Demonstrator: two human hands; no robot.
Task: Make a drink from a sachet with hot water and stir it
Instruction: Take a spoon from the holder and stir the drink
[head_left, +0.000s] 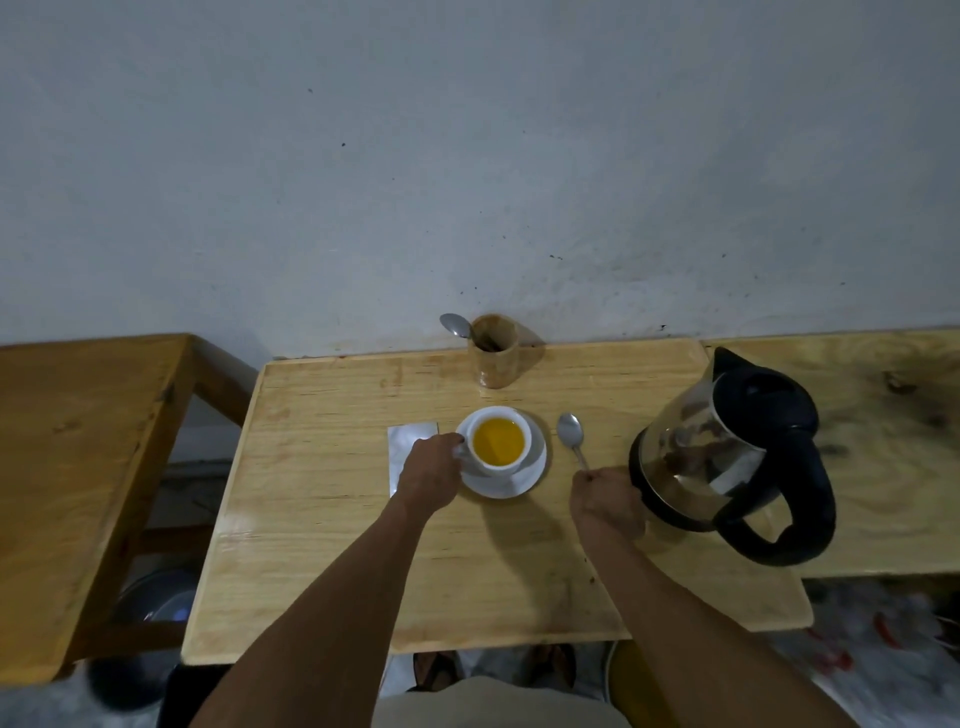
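White cup (500, 441) holds orange-yellow liquid (498, 441) on a white saucer (524, 480). Silver sachet (408, 441) and spoon (570, 432), black-and-clear kettle (727, 457), pale grained wood table (322, 519), grey wall (467, 156) in the upper frame.

Left hand (434, 470) covers the cup (497, 440) handle and part of the sachet (407, 446). Spoon (571, 437) handle end vanishes inside right hand (607, 503). Second spoon (457, 325) sunk in wooden holder (492, 358), only bowl showing. Kettle (727, 457) contents unreadable through reflections. Floor clutter under the table (322, 545) blurred.
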